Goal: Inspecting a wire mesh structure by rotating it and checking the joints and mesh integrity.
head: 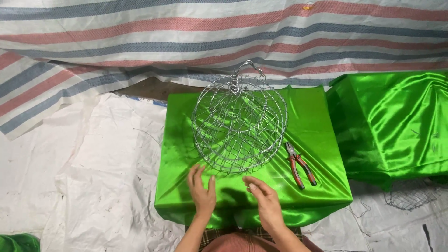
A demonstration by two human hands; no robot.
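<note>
A round wire-mesh basket [239, 123] with a hooked wire handle on top stands on a block draped in shiny green cloth [322, 126]. My left hand [201, 190] hovers just in front of the basket's lower left rim, fingers spread, holding nothing. My right hand [264, 197] is beside it, a little nearer to me, fingers loosely apart and empty. Neither hand touches the basket. Red-handled pliers [299, 164] lie on the green cloth to the right of the basket, just beyond my right hand.
A second green-draped block [396, 121] stands to the right. A piece of wire mesh [410, 195] lies on the floor below it. White plastic sheeting [93, 177] covers the floor; a striped tarp [186, 32] hangs behind.
</note>
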